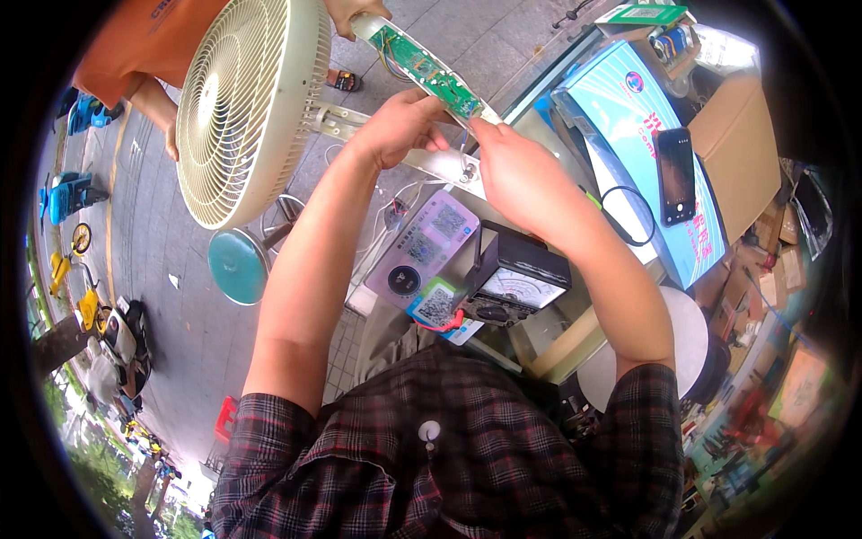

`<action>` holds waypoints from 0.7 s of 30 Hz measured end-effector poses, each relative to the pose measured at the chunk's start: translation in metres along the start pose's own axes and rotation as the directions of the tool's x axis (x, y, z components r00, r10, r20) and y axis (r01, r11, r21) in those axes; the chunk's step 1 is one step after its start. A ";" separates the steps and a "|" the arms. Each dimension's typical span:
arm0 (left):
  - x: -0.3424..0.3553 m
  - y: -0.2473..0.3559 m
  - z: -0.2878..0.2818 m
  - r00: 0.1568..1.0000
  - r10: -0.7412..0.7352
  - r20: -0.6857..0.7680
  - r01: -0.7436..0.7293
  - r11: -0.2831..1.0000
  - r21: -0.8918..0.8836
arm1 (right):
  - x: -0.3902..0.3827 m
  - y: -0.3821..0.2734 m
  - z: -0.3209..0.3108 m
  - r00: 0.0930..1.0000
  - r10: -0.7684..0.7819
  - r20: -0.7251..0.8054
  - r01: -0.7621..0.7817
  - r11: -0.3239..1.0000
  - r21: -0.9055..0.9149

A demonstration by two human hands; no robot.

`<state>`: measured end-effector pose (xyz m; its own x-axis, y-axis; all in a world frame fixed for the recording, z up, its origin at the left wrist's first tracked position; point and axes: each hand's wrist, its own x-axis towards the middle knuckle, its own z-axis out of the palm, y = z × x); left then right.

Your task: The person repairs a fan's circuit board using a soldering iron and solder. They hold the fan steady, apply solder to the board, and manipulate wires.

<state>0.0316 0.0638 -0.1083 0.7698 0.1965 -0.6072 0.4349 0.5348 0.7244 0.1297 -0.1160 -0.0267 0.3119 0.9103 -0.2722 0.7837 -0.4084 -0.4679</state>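
Observation:
A green circuit board lies in a long white panel housing, with thin wires at its far end. My left hand is closed at the housing's near left edge, its fingers curled beneath the board. At the near end my right hand grips the housing, fingertips close to the board's corner; some fingers are hidden. Another person's hand holds the far end. Below my hands is the white base of the fan stand with a metal fitting. The large cream fan head tilts at the left, steadied by that person's other hand.
Nearby are an analog multimeter, a purple printed card and loose white cables. A phone rests on a blue box at right, beside a cardboard box. A green round stool stands left.

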 end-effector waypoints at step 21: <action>-0.007 0.005 0.002 0.999 -0.039 0.035 0.040 0.998 -0.046 | 0.045 0.031 -0.014 0.945 0.082 -0.318 -0.057 0.995 0.087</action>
<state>0.0297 0.0640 -0.0998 0.7684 0.1466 -0.6229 0.4438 0.5792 0.6838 0.1754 -0.0867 -0.0417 0.5294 0.8479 -0.0279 0.7150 -0.4636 -0.5233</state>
